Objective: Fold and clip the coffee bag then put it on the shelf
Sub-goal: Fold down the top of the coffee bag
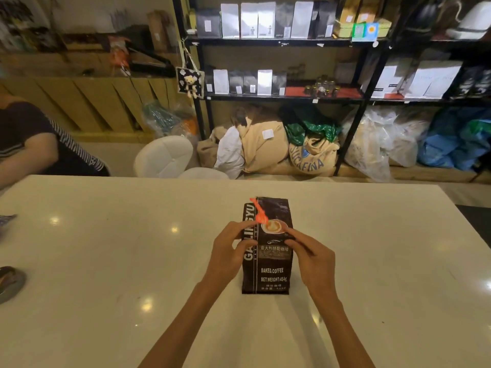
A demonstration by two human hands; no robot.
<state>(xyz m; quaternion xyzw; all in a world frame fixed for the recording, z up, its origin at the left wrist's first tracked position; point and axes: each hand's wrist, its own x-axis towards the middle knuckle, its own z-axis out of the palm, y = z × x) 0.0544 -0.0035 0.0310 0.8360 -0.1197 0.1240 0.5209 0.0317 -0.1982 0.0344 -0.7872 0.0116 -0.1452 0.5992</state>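
Observation:
A dark brown coffee bag [269,272] with white lettering lies flat on the white table [106,261], its top end pointing away from me. An orange clip [259,213] rests slantwise across the bag's upper left part. My left hand [231,252] grips the bag's left edge, its fingertips touching the lower end of the clip. My right hand [312,257] holds the bag's right edge with fingers curled over it. The black metal shelf [281,98] stands beyond the table's far side.
The shelf carries white, grey and black bags and small jars. Sacks and plastic bags fill the floor under it. A seated person [29,139] is at the left table edge. Two white chairs [164,155] stand behind the table.

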